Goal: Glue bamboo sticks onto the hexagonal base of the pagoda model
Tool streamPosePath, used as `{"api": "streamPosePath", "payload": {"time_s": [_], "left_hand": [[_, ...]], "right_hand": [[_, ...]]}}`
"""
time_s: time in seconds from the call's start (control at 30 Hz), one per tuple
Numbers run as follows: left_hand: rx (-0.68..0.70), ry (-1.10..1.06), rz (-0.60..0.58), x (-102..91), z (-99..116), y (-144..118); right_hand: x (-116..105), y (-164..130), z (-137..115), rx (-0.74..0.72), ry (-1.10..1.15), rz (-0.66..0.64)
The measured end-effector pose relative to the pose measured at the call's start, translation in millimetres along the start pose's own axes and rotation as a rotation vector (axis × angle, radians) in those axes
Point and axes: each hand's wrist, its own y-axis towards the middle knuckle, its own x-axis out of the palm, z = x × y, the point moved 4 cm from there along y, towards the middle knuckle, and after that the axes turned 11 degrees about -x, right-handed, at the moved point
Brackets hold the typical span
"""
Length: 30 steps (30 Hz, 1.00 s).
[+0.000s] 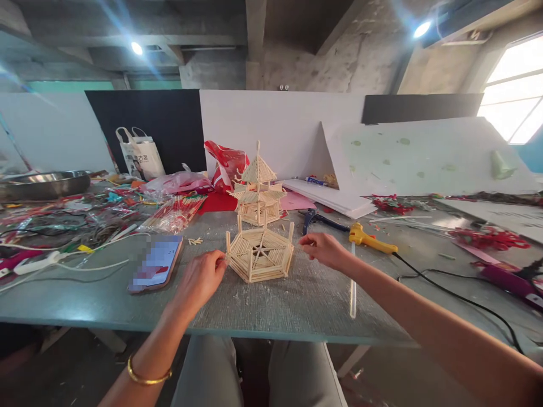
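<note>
A hexagonal base of thin wooden sticks (pixel 258 268), with short upright posts at its corners, sits on the table in front of me. My left hand (pixel 206 271) is closed at the base's left corner, its fingertips pinched against the edge there. Off the right side, apart from the base, is my right hand (pixel 323 250), with fingers curled together; what they hold, if anything, does not show. Directly behind the base stands a tiered pagoda (pixel 258 192) of the same sticks, with a pointed roof.
A yellow glue gun (pixel 373 238) with a glue stick lies beyond my right forearm, its cord running right. A phone (pixel 158 264) lies left of my left hand. Stick bundles (pixel 176 212), a metal bowl (pixel 46 183) and white boards (pixel 331 196) surround the work.
</note>
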Motion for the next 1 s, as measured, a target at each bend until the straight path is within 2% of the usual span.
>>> {"api": "streamPosePath", "payload": {"time_s": [0.1, 0.2, 0.33, 0.43, 0.5, 0.6, 0.77, 1.0], "left_hand": [[0.001, -0.070, -0.007, -0.7, -5, -14], [0.001, -0.105, -0.029, 3.7, -11, -22], [-0.002, -0.141, -0.026, 12.8, -17, -26], [-0.003, -0.176, -0.019, 17.0, -19, -27], [0.011, -0.204, -0.020, 18.3, -20, -28], [0.036, -0.221, 0.000, 18.6, -20, -30], [0.077, -0.202, 0.063, 17.0, -18, -31], [0.107, -0.233, 0.077, 19.6, -20, -31]], "right_hand": [[-18, 18, 2, 0.004, -0.004, 0.063], [-37, 46, -7, -0.011, -0.018, 0.115], [-58, 86, -44, -0.112, -0.122, 0.168], [-62, 111, -77, -0.184, -0.333, 0.185], [-57, 126, -94, -0.226, -0.462, 0.162], [-41, 146, -108, -0.269, -0.612, 0.076], [-10, 164, -111, -0.319, -0.841, -0.031], [12, 173, -112, -0.342, -0.915, -0.070]]}}
